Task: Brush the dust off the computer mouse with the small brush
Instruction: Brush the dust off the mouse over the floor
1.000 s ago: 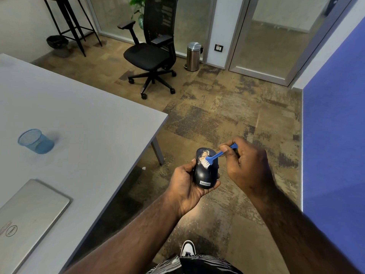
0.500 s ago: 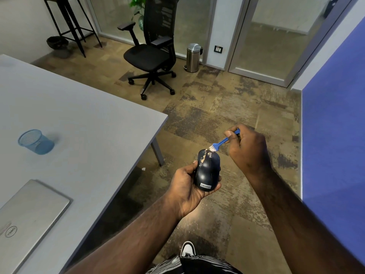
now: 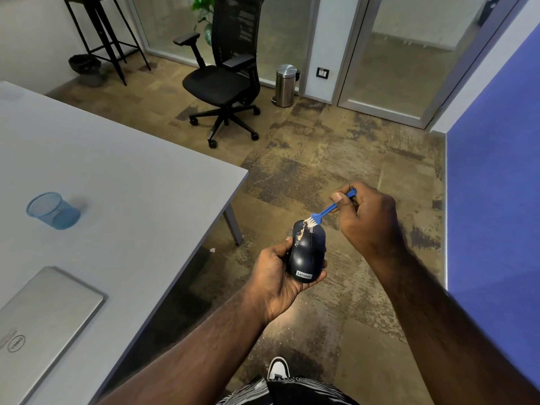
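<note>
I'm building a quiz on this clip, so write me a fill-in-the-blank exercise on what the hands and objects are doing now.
1. The left hand holds the dark ____ from beneath.
2. The right hand pinches a small brush whose handle is ____ in colour.
3. The brush's bristles touch the far end of the mouse, where pale ____ lies.
4. On the table, the silver laptop is ____.

Missing words: mouse; blue; dust; closed

Office corner with mottled brown carpet floor (image 3: 336, 159)

A grey table (image 3: 122, 176) stands left; beyond it a black office chair (image 3: 225, 80), a steel pedal bin (image 3: 285, 84), glass partitions (image 3: 409, 54) and a blue wall (image 3: 493, 200) on the right.
</note>
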